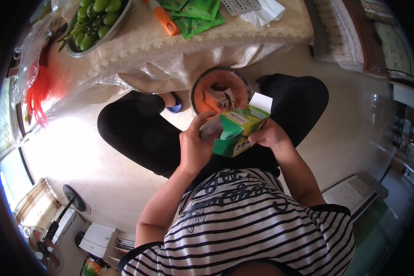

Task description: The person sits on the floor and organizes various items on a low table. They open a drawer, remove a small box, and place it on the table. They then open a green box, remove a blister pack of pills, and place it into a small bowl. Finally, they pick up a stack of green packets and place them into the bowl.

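Observation:
Above my lap I hold a green and yellow cardboard box (250,115). A white flap stands up at its far right end, and the left end gapes with a bent or torn green flap. My right hand (272,134) grips the right side, thumb on the near face. At the gaping left end, my left hand (195,142) is curled against the cardboard; some of its fingertips are hidden. Just beyond the box, a lined round bin (197,94) stands on the floor between my legs, with an orange and white carton (216,99) inside.
A lace-covered table (142,64) spans the far side. On it are a metal bowl (80,54) of green fruit, an orange-handled tool (167,24), green packets (202,11), a blister pack (240,5) and crumpled white paper (267,13). A fan (48,239) stands at the lower left.

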Available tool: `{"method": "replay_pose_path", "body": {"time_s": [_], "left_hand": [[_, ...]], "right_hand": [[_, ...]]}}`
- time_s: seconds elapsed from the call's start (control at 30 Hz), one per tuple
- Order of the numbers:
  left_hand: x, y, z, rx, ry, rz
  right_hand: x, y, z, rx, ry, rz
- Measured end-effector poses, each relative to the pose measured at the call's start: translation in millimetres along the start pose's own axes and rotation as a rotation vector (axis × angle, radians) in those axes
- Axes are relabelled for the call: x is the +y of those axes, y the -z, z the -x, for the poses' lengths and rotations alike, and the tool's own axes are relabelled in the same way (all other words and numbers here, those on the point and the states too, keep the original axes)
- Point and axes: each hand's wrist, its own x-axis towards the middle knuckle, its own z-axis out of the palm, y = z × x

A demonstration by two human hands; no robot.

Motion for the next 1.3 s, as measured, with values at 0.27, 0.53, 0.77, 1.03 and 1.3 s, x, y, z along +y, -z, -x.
{"method": "replay_pose_path", "body": {"time_s": [0.27,0.53,0.77,1.03,1.3], "left_hand": [[-4,13,-6,-0.145,0.031,-0.161],[-9,8,1,-0.136,0.114,0.468],[-28,8,4,-0.14,0.444,0.916],[-39,11,3,-0.265,0.514,1.016],[-24,11,3,-0.257,0.045,0.525]], "right_hand": [[-3,0,-6,0.047,0.082,-0.055],[-3,-8,-20,0.095,0.176,0.241],[-4,-12,-18,0.07,0.158,0.265],[-11,-14,-16,0.021,0.118,0.371],[-4,-1,-18,0.017,0.064,0.128]]}}
